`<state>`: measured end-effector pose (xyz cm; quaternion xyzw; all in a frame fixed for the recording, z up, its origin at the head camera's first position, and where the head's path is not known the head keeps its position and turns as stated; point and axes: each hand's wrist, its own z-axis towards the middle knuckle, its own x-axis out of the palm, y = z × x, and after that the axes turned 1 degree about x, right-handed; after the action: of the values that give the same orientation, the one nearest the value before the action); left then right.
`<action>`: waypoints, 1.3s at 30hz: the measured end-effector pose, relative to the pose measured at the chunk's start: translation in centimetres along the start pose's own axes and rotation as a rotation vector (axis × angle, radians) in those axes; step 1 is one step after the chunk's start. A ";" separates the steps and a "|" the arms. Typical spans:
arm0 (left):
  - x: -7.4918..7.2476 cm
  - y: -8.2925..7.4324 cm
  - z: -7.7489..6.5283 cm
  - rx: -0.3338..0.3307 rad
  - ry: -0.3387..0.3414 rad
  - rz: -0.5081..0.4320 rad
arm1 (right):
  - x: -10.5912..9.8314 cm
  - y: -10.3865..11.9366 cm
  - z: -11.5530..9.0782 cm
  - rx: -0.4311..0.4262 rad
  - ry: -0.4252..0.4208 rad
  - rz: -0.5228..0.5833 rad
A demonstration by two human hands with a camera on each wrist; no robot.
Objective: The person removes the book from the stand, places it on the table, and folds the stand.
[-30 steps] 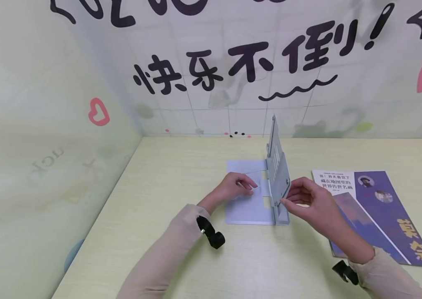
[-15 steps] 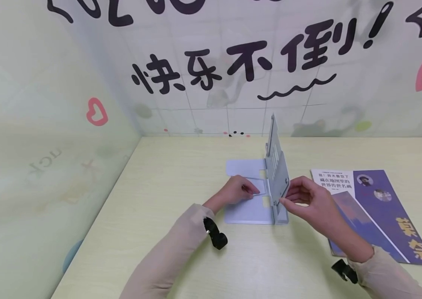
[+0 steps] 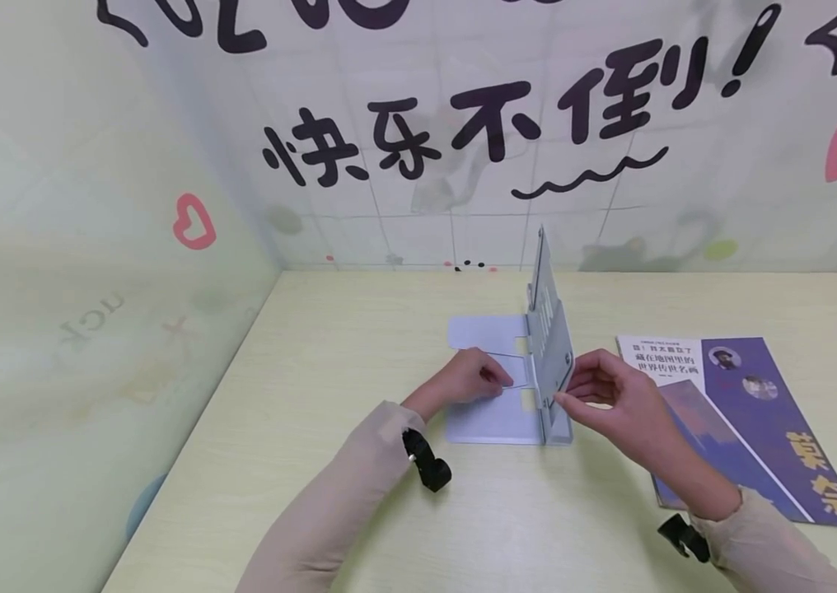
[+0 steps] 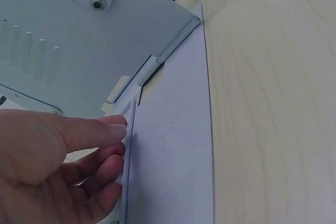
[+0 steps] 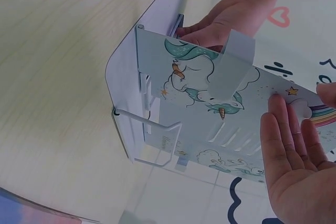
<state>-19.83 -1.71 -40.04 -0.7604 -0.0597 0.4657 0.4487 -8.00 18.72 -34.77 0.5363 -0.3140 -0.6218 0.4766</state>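
A pale metal book stand stands on the table, its panel (image 3: 552, 346) upright and its base plate (image 3: 488, 427) flat. My left hand (image 3: 472, 377) pinches the edge of a thin flap (image 4: 130, 148) in the base, thumb and fingertips meeting there in the left wrist view. The flap sits slightly raised from the plate. With my right hand (image 3: 622, 403) I grip the panel's near edge, thumb on one side and fingers along the printed face. Unicorns and a rainbow decorate that face in the right wrist view, where a wire bracket (image 5: 176, 142) juts from the bottom.
A purple and white book (image 3: 782, 412) lies on the table to the right, partly behind my right forearm. The wooden tabletop (image 3: 344, 329) meets a wall hanging (image 3: 404, 239) with large black characters at the back. Both wrists wear black camera mounts.
Early on, my left hand shifted slightly right and closed on the flap, whose edge now shows raised. Since half a second ago hardly anything moves; my right hand keeps its hold on the panel.
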 end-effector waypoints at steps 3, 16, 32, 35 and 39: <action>-0.5 -0.5 -0.2 -0.027 -0.027 -0.025 | 0.0 0.0 0.0 0.005 0.000 0.004; -5.3 -7.2 -1.3 0.095 -0.181 -0.351 | 0.1 0.0 0.0 -0.010 -0.001 0.003; -6.1 -10.9 -1.3 0.080 -0.232 -0.515 | 0.5 0.3 0.3 -0.012 0.042 0.014; -6.2 -10.8 -1.3 0.059 -0.254 -0.525 | 0.7 0.3 0.5 -0.003 0.052 0.002; -6.2 -10.5 -1.5 0.033 -0.298 -0.558 | 1.2 0.5 0.8 0.008 0.066 -0.006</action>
<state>-18.67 0.42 -27.97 -0.6305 -0.3236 0.4319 0.5579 -8.66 17.37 -34.59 0.5596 -0.2988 -0.6039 0.4826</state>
